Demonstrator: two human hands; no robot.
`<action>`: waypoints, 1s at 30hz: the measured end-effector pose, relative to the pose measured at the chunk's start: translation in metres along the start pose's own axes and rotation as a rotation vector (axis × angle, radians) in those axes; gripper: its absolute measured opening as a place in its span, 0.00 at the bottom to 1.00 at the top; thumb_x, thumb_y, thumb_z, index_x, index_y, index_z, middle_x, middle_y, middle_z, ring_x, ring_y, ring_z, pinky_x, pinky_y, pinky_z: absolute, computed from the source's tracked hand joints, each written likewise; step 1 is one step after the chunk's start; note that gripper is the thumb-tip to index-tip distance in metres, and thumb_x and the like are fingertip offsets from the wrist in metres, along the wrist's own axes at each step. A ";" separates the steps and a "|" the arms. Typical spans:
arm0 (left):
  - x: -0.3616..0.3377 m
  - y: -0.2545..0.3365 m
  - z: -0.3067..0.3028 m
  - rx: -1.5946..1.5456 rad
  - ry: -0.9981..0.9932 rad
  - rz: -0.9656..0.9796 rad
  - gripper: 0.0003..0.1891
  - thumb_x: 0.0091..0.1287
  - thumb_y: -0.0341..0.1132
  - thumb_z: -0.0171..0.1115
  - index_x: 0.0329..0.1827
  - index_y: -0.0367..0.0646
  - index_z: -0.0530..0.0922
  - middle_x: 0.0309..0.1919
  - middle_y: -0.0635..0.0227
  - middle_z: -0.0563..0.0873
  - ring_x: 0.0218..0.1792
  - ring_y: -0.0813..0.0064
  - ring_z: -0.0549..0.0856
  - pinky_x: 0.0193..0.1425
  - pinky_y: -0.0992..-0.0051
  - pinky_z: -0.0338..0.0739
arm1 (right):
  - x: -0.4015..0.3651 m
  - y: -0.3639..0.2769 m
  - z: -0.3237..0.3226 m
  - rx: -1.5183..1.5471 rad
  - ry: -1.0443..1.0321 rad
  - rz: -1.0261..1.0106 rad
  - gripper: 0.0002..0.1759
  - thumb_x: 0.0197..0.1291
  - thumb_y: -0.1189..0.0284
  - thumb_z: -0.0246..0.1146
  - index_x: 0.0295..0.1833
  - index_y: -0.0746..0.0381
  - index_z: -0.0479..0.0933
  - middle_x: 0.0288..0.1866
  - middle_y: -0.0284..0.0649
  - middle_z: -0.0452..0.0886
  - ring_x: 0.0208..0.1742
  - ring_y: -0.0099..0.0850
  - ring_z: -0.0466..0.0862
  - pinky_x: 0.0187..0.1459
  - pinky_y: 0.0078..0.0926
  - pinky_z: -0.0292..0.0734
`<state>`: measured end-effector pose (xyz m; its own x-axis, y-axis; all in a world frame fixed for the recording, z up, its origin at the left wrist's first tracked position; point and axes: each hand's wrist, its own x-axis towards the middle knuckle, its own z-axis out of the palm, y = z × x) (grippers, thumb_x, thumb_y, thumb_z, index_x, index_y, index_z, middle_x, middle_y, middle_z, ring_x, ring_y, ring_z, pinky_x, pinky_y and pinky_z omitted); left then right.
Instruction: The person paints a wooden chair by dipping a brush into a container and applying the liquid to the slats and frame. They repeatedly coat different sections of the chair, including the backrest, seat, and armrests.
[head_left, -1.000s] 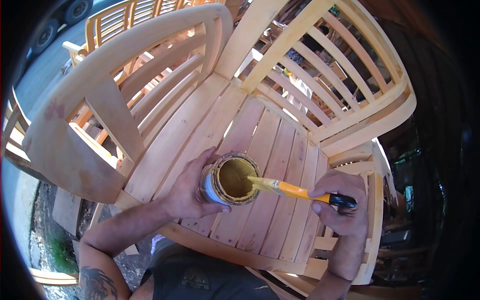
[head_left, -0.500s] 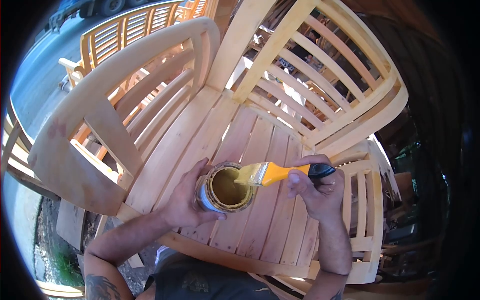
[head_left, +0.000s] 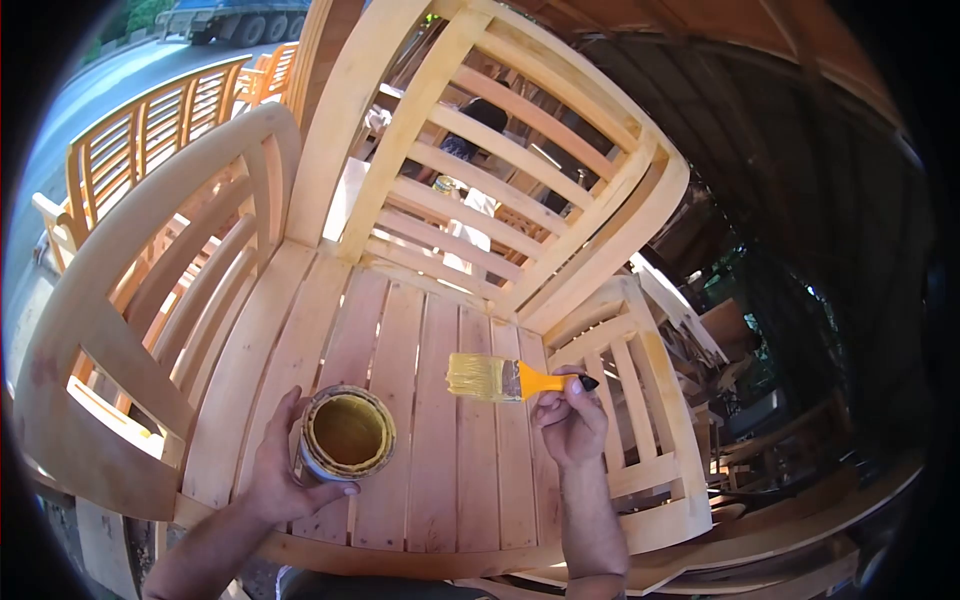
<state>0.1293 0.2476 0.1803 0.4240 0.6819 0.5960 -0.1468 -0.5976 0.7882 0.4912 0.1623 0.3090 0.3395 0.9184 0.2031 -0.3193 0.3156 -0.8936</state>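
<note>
Head camera view, looking down onto the slatted seat [head_left: 440, 480] of an unfinished wooden armchair. The left hand [head_left: 272, 475] is curled around the side of an open tin can [head_left: 345, 437], thumb lying along its near edge. The can stands upright on the seat slats near the front left, and yellowish finish coats its rim and inside. The right hand [head_left: 570, 425] is closed on the orange handle of a flat paintbrush [head_left: 498, 379], gripping near its black end. The brush is held level above the middle slats, well apart from the can, with its wet yellow bristles pointing left. Judging the risks, the loaded bristles could drip onto bare slats and leave blotches if the brush hangs there. The open can sits close to the front edge, so a nudge from the left hand could tip it and spill finish through the gaps. A grip so far back on the handle may also give loose control of the stroke. Counted: two hands, one can, one brush and one armchair in front, with its backrest [head_left: 490, 165] and an armrest [head_left: 630, 400] on the right. At least one more slatted bench [head_left: 150, 130] stands beyond on the left. One other person [head_left: 478, 120] is partly seen through the backrest rails, and one truck [head_left: 230, 15] sits on the road at the top.
</note>
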 end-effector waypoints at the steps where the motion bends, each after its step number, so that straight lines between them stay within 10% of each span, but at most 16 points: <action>1: 0.000 0.001 0.000 -0.017 0.002 -0.005 0.68 0.49 0.38 0.89 0.82 0.32 0.42 0.70 0.46 0.74 0.73 0.52 0.74 0.79 0.56 0.66 | -0.004 0.003 -0.007 0.024 0.014 -0.010 0.16 0.72 0.65 0.62 0.57 0.64 0.77 0.32 0.43 0.88 0.24 0.35 0.86 0.30 0.34 0.85; 15: -0.009 -0.001 -0.006 0.122 0.005 -0.117 0.71 0.44 0.44 0.91 0.83 0.32 0.45 0.71 0.46 0.74 0.74 0.53 0.73 0.81 0.57 0.61 | -0.023 0.034 0.056 -0.498 -0.257 -0.037 0.12 0.73 0.70 0.63 0.53 0.68 0.75 0.30 0.46 0.87 0.24 0.34 0.87 0.30 0.31 0.87; 30: -0.005 -0.003 -0.001 0.098 0.022 -0.032 0.68 0.46 0.42 0.90 0.82 0.31 0.46 0.68 0.46 0.76 0.71 0.51 0.76 0.76 0.56 0.68 | 0.004 -0.041 -0.013 -0.094 0.091 -0.424 0.18 0.75 0.65 0.61 0.62 0.64 0.75 0.37 0.47 0.88 0.25 0.32 0.86 0.26 0.29 0.83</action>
<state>0.1268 0.2461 0.1746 0.4069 0.7101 0.5746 -0.0452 -0.6126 0.7891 0.5171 0.1495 0.3409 0.5008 0.6862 0.5275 -0.0546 0.6333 -0.7720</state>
